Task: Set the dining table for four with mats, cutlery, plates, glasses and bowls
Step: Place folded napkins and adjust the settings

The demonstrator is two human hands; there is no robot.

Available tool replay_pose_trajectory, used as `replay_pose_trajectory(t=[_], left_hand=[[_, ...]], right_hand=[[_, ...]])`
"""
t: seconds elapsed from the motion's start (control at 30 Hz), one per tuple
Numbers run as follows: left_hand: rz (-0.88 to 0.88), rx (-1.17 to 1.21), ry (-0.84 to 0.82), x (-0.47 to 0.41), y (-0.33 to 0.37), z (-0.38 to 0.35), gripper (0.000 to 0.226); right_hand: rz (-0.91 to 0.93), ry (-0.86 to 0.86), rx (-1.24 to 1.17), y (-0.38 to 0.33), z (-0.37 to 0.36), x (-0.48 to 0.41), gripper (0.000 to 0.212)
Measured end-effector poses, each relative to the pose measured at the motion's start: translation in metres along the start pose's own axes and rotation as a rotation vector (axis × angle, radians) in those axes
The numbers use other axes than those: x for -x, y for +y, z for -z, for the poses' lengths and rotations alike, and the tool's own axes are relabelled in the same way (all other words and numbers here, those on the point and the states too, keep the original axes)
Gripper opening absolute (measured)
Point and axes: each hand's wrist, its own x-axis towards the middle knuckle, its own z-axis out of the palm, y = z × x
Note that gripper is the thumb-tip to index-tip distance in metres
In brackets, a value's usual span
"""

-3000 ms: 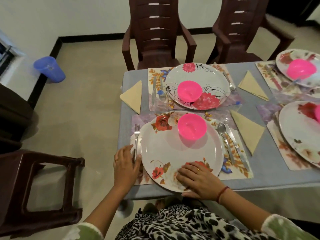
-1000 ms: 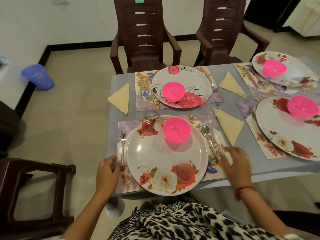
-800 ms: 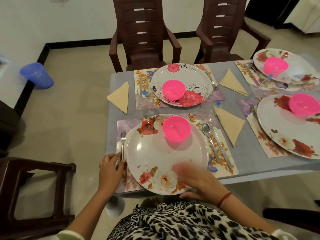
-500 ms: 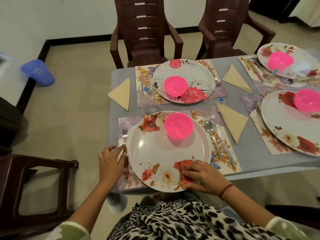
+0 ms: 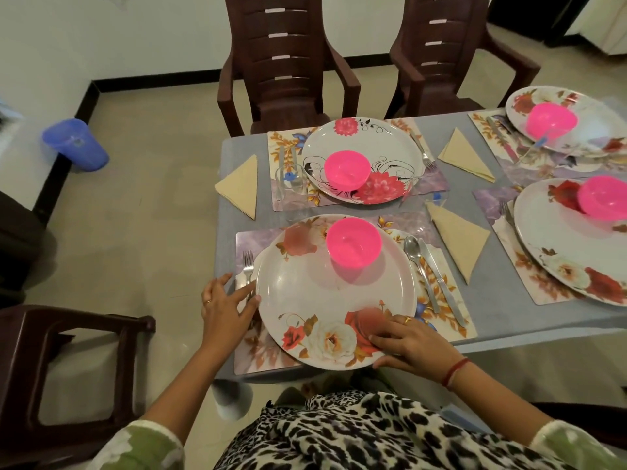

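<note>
Near place setting, left to right. The left hand (image 5: 225, 308) lies at the plate's left rim, fingers (image 5: 246, 292) spread and open, tips over the fork (image 5: 248, 266) handle and just touching the rim. The fork is slim polished metal, on the floral mat (image 5: 252, 351), a thin glossy rectangle. The round plate (image 5: 325, 300) is smooth and shiny with printed roses; its near edge projects past the mat toward the table (image 5: 539, 330) edge. A pink bowl (image 5: 353, 247), translucent plastic, stands on its far part. The right hand (image 5: 412, 344) rests on the near rim, fingers together on top and thumb at the rim's edge, seemingly holding it. Spoon (image 5: 415, 257) and knife (image 5: 441, 283) lie right of the plate; a folded triangular napkin (image 5: 459, 237) lies beyond.

Likely hazards: a quick turn of the slick plate may slide the light bowl; an outward nudge may drop the fork off the table.
</note>
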Motion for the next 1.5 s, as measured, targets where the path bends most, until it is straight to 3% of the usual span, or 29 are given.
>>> replay_pose_trajectory(t=[0.2, 0.3, 0.43, 0.5, 0.67, 0.77, 0.97, 1.23, 1.3, 1.4, 1.5], left_hand=[[-0.039, -0.011, 0.019, -0.007, -0.002, 0.003, 0.035], [-0.074, 0.012, 0.126, -0.010, 0.001, 0.013, 0.037], [-0.084, 0.069, 0.277, -0.007, 0.017, 0.025, 0.050], [-0.098, 0.105, 0.309, -0.004, 0.031, 0.025, 0.059], [-0.133, 0.110, 0.309, -0.002, 0.056, 0.009, 0.060], [-0.084, 0.112, 0.300, -0.001, 0.070, 0.000, 0.062], [-0.068, 0.090, 0.281, -0.005, 0.102, -0.020, 0.058], [-0.040, 0.094, 0.338, -0.011, 0.127, -0.038, 0.052], [-0.033, 0.093, 0.347, -0.011, 0.128, -0.038, 0.052], [-0.042, 0.082, 0.359, -0.011, 0.126, -0.035, 0.049], [-0.031, 0.082, 0.350, -0.008, 0.124, -0.028, 0.053]], right_hand=[[-0.036, -0.056, -0.004, 0.004, 0.009, -0.003, 0.052], [-0.166, 0.081, -0.034, 0.008, 0.022, -0.004, 0.054], [-0.626, 0.396, -0.089, 0.038, 0.041, 0.001, 0.050], [-0.865, 0.454, -0.076, 0.067, 0.046, 0.011, 0.043], [-1.119, 0.096, -0.125, 0.130, 0.041, 0.026, 0.029], [-1.066, -0.025, -0.138, 0.140, 0.038, 0.020, 0.024], [-1.051, 0.048, -0.158, 0.149, 0.034, 0.021, 0.020], [-0.972, 0.024, -0.150, 0.152, 0.033, 0.025, 0.020], [-0.967, 0.127, -0.195, 0.153, 0.041, 0.023, 0.018], [-0.872, 0.316, -0.377, 0.165, 0.071, 0.001, 0.055], [-0.804, 0.122, -0.558, 0.196, 0.094, -0.038, 0.103]])
